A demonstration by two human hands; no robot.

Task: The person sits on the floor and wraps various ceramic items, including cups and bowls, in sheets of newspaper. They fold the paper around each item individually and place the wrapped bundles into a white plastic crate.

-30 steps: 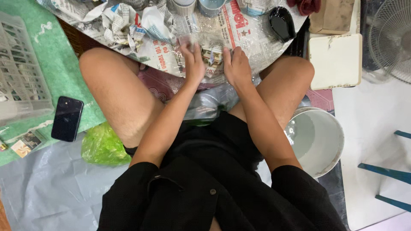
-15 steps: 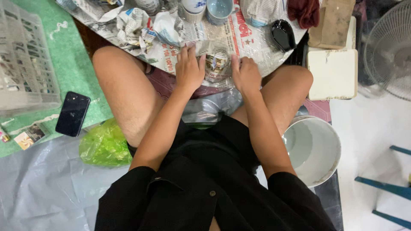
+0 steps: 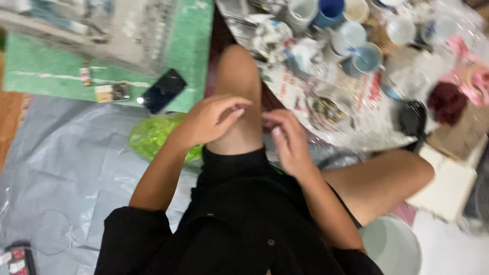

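1. The left hand (image 3: 206, 119) hovers over the bare knee (image 3: 239, 102) with fingers loosely curled and nothing in it; the thumb and forefinger nearly meet.
2. The right hand (image 3: 288, 140) sits just beside it, fingers bent inward and empty, though blur hides whether a small scrap is pinched at the tips.
3. Nearest to the left hand, on the floor just beyond the wrist, lies a crumpled bright green plastic bag (image 3: 155, 137). It looks light, soft and slippery, and would probably be best gathered by a bunched fold.
4. Beyond the right hand lie spread sheets of printed newspaper (image 3: 351, 109), thin and easily torn.
5. On the paper stand ceramic mugs, among them a pale blue mug (image 3: 367, 57) and a dark blue mug (image 3: 331, 10); they are rigid and breakable, best taken by handle or body.
6. A black smartphone (image 3: 163, 90) rests on a green mat (image 3: 188, 46), well apart from both hands.
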